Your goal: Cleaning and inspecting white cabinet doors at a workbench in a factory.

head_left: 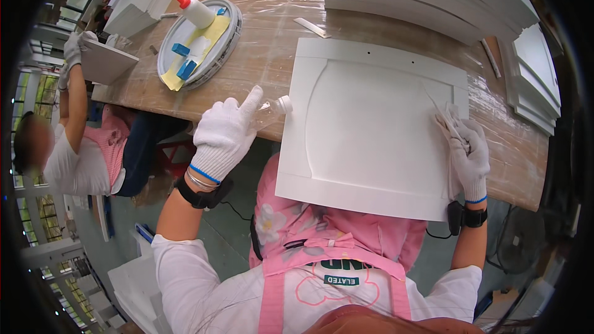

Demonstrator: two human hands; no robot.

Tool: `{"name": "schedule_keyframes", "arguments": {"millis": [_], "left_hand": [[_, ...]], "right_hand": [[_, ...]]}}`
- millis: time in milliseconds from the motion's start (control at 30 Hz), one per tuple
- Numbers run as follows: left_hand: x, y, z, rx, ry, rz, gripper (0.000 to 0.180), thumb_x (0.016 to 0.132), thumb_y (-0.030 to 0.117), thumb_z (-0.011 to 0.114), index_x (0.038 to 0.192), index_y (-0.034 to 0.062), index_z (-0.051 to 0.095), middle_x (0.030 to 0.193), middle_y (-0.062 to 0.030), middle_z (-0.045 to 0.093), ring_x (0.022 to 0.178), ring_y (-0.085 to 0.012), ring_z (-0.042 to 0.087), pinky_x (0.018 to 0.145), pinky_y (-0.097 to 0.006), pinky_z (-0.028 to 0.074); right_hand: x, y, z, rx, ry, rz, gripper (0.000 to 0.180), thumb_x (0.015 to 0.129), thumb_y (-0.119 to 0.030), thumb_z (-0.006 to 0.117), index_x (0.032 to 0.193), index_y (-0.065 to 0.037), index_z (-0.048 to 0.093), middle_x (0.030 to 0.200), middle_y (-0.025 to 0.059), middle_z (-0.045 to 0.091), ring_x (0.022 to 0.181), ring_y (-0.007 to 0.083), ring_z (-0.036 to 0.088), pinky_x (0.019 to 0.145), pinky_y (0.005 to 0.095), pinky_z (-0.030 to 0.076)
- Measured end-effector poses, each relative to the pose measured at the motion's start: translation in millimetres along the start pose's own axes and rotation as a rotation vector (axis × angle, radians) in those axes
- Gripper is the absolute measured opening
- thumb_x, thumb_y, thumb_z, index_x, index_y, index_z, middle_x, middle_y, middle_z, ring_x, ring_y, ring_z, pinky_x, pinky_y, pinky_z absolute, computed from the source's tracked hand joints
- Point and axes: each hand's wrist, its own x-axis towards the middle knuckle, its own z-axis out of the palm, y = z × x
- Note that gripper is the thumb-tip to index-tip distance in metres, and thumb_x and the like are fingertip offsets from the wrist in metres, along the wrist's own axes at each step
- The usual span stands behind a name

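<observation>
Pink apron (309, 253) below; left hand (224, 136) gripping clear bottle (272, 111), right hand (468, 151) pinching cloth (447, 117) on white panel (365, 136).

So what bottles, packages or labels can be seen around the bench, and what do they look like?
Clear plastic bottle: in the left hand, at the left edge of the white panel; white cap, no label visible.
White glue bottle: lying on the round grey tray at upper left; red pointed nozzle.
Label patch: on the pink apron; small dark green rectangle with pale lettering.
No signs or screens visible.
</observation>
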Motion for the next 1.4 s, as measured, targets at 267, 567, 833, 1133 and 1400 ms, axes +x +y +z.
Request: {"name": "schedule_keyframes", "arguments": {"millis": [267, 567, 833, 1133, 1400], "left_hand": [[15, 10, -7, 0.219, 0.123, 0.066, 0.059, 0.082, 0.02, 0.068, 0.138, 0.0172, 0.049, 0.084, -0.0105, 0.055, 0.074, -0.0294, 0.059, 0.065, -0.043, 0.049], [49, 18, -11, 0.27, 0.063, 0.034, 0.051, 0.088, 0.013, 0.057, 0.138, 0.0163, 0.049, 0.089, -0.0106, 0.059, 0.083, -0.0282, 0.062, 0.071, -0.042, 0.048], [89, 16, -4, 0.323, 0.199, 0.098, 0.053, 0.086, 0.012, 0.058, 0.138, 0.0174, 0.049, 0.088, -0.0114, 0.058, 0.079, -0.0296, 0.061, 0.067, -0.043, 0.05], [122, 55, -9, 0.057, 0.163, 0.107, 0.071, 0.081, 0.028, 0.069, 0.144, 0.0159, 0.039, 0.095, -0.0176, 0.061, 0.084, -0.0361, 0.062, 0.071, -0.046, 0.052], [171, 151, -41, 0.057, 0.121, 0.333, 0.065, 0.086, 0.033, 0.066, 0.144, 0.018, 0.039, 0.1, -0.0174, 0.06, 0.089, -0.0364, 0.062, 0.075, -0.046, 0.051]], "right_hand": [[2, 1, -1, -0.035, -0.007, -0.018, 0.02, 0.082, 0.0, 0.064, 0.102, 0.002, 0.065, 0.112, 0.0167, 0.061, 0.101, 0.0279, 0.06, 0.088, 0.0331, 0.047], [0, -1, -2, -0.059, -0.004, 0.004, 0.019, 0.08, 0.0, 0.065, 0.099, 0.0, 0.065, 0.112, 0.0169, 0.061, 0.101, 0.0299, 0.06, 0.088, 0.035, 0.047], [-2, 4, -3, 0.038, 0.027, 0.06, 0.016, 0.083, -0.001, 0.062, 0.098, 0.001, 0.065, 0.11, 0.0154, 0.062, 0.101, 0.0262, 0.06, 0.088, 0.0334, 0.048], [-27, 70, -80, 1.554, 0.514, 0.725, 0.045, 0.103, -0.04, 0.036, 0.129, -0.006, 0.051, 0.124, 0.0119, 0.06, 0.103, 0.0255, 0.061, 0.087, 0.0405, 0.055], [-62, 119, -79, 1.606, 0.272, 0.469, 0.044, 0.103, -0.039, 0.033, 0.128, -0.009, 0.053, 0.128, 0.0086, 0.059, 0.103, 0.0258, 0.06, 0.088, 0.0419, 0.053]]}}
